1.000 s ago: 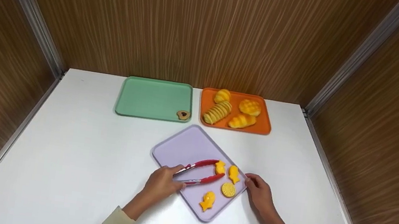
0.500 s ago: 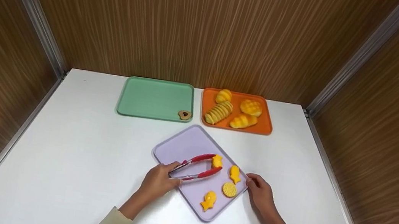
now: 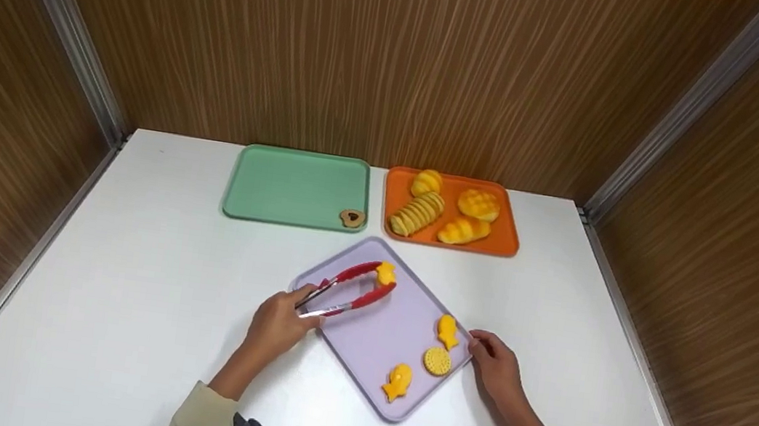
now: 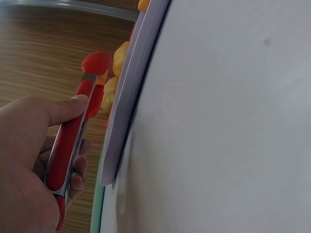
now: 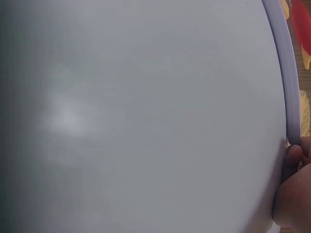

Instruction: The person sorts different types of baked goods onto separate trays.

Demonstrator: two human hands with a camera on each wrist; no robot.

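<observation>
My left hand (image 3: 279, 321) grips a pair of red-tipped metal tongs (image 3: 354, 303), thumb on the red handle in the left wrist view. Between the tong tips sits a yellow fish-shaped piece (image 3: 385, 273), over the upper part of the lilac tray (image 3: 369, 344). My right hand (image 3: 495, 366) pinches the tray's right corner, its fingertips at the rim. Towards that corner lie a second yellow fish (image 3: 447, 331) and a round yellow biscuit (image 3: 437, 361); another fish (image 3: 397, 382) is nearer the front corner.
Behind stands a green tray (image 3: 295, 187) with a brown cookie (image 3: 352, 218) in its front right corner. Beside it, an orange tray (image 3: 508, 241) bears several bread pieces, among them a twisted loaf (image 3: 416, 214). Wooden panels enclose the white table (image 3: 119, 296).
My left hand has moved left and away from me, carrying the fish piece in the tongs from near the other pieces to the tray's upper part. The right hand stays at the corner.
</observation>
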